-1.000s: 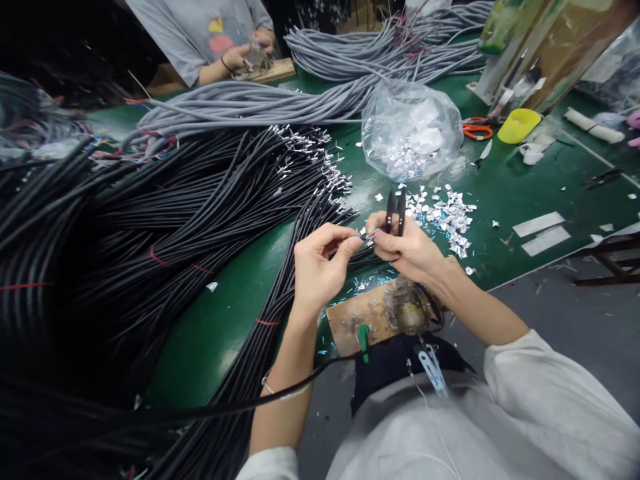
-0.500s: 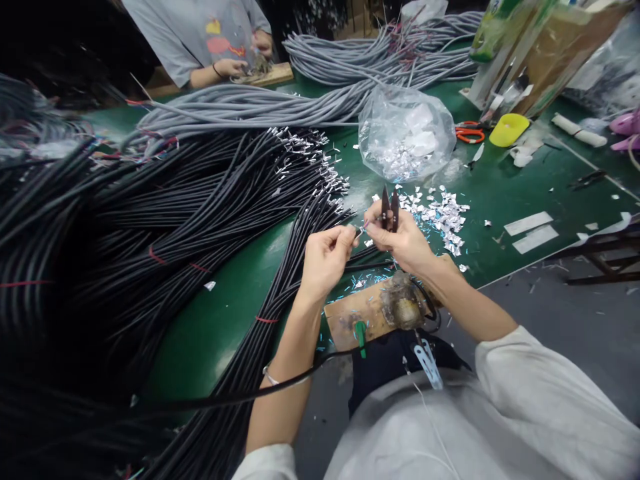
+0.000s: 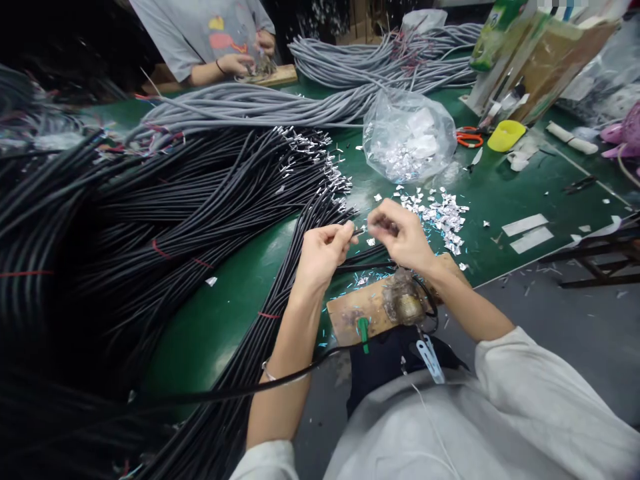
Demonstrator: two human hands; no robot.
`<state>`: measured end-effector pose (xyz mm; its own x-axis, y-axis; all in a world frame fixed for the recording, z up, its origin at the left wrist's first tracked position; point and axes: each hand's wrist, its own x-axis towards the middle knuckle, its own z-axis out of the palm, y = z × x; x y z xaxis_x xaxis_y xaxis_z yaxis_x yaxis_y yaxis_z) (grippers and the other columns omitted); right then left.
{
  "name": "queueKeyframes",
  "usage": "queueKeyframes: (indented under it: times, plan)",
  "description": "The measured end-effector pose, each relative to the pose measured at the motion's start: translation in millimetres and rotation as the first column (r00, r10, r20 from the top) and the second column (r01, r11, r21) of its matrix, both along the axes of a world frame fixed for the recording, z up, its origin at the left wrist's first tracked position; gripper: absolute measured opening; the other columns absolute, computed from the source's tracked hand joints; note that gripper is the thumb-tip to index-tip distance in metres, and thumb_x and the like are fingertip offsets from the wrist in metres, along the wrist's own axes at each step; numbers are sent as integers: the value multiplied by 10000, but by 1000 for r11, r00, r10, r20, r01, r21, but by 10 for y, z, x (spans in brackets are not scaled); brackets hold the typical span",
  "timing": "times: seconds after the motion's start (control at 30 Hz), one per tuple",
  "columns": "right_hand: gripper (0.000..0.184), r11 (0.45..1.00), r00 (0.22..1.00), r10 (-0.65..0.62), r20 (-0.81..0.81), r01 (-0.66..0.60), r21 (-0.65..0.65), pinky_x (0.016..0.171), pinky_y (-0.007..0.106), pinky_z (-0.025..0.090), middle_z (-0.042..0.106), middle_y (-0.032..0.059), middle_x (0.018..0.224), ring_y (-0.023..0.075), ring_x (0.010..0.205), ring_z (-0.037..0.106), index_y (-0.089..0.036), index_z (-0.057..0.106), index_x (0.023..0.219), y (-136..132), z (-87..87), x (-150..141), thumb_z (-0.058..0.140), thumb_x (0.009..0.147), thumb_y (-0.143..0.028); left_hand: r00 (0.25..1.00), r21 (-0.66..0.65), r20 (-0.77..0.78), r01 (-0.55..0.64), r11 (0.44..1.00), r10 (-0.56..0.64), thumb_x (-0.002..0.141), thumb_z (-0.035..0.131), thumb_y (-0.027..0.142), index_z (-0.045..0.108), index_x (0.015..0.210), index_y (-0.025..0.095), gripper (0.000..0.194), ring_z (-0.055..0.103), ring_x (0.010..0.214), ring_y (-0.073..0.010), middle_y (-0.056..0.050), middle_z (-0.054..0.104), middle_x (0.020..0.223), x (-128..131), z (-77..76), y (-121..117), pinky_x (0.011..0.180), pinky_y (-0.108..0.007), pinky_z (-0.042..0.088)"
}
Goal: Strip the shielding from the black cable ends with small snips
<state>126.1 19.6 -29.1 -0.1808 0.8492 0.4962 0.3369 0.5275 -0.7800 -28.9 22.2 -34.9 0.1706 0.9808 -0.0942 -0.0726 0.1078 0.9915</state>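
My left hand point(image 3: 323, 252) pinches a black cable point(image 3: 358, 233) close to its end, which points right. Facing it, a short gap away, is my right hand point(image 3: 397, 230), its fingers curled and slightly blurred. What lies inside those fingers is hidden; no snips blades show. Bundled black cables point(image 3: 295, 257) with stripped, pale ends lie on the green table point(image 3: 250, 260) left of my hands. Foil scraps point(image 3: 445, 217) are scattered just beyond my right hand. A black cable also crosses my left forearm.
Below my hands sits a wooden board point(image 3: 360, 310) with a metal fixture point(image 3: 406, 300) and a green piece. Farther back are a clear bag point(image 3: 410, 137) of scraps, orange-handled scissors point(image 3: 469, 137), a yellow object point(image 3: 506, 136) and grey cables point(image 3: 260, 107). A co-worker point(image 3: 220, 40) sits opposite.
The dark snips blades that stood up from my right hand are out of sight. My right hand has turned, its fingers now curled. The left hand stays on the cable.
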Motion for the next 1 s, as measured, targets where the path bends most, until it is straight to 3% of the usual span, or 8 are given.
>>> queueKeyframes:
  times: [0.07,0.17,0.23,0.33,0.43,0.53,0.67,1.0]
  plan:
    - [131,983,974,-86,-211,48,-180,547,254,294,413,-44,647,77,589,358,-183,506,681,36,8,-11,598,771,-207,999,71,-39,-13,997,16,660,723,463,618,607,136,347,319,371,-32,37,456,460,47,0,-20,356,-191,196]
    - [244,867,898,-138,-418,-95,-489,448,258,203,311,-75,570,56,484,241,-191,499,687,62,-12,-28,636,753,-382,995,177,-60,-74,981,86,636,757,397,614,609,140,296,379,426,-39,29,514,514,121,-9,-46,401,-189,266]
    - [291,811,878,-149,-454,-155,-564,422,259,166,278,-80,558,52,460,198,-197,494,694,69,-26,-9,626,755,-448,994,184,-47,-89,979,100,624,765,392,616,608,140,293,376,427,-39,33,509,510,138,-16,-51,405,-191,267]
    - [245,921,838,-313,-447,152,-360,460,244,252,338,-62,599,68,506,282,-203,496,708,79,-25,76,611,794,-402,999,89,0,-37,995,37,640,744,440,624,608,138,327,334,389,-33,37,473,474,103,-6,-52,370,-193,213]
    - [130,874,793,-451,-410,485,-23,596,254,358,442,-35,675,90,615,401,-203,535,750,64,1,146,575,844,-283,999,33,43,-10,999,8,680,712,468,632,615,131,352,290,361,-20,42,436,452,52,32,-59,349,-188,162]
    - [131,937,923,-313,-225,339,86,627,256,378,513,-18,722,91,655,464,-192,594,791,16,34,125,525,883,-255,998,52,60,-39,998,36,704,700,453,639,634,124,343,292,366,-13,40,439,469,34,66,-70,349,-177,156]
    - [80,974,982,-162,-99,175,145,529,228,368,552,-16,764,69,575,437,-187,623,824,-33,41,57,616,826,-267,998,53,56,-43,998,40,706,701,448,632,629,118,345,297,368,-8,39,440,478,37,78,-74,351,-167,159]
    - [242,870,963,-220,157,121,478,654,235,469,635,10,929,110,806,598,-226,627,944,-7,-75,121,532,806,-51,998,-26,49,46,999,-45,703,691,470,600,592,112,386,261,379,-9,45,384,475,-34,124,-81,365,-178,115]
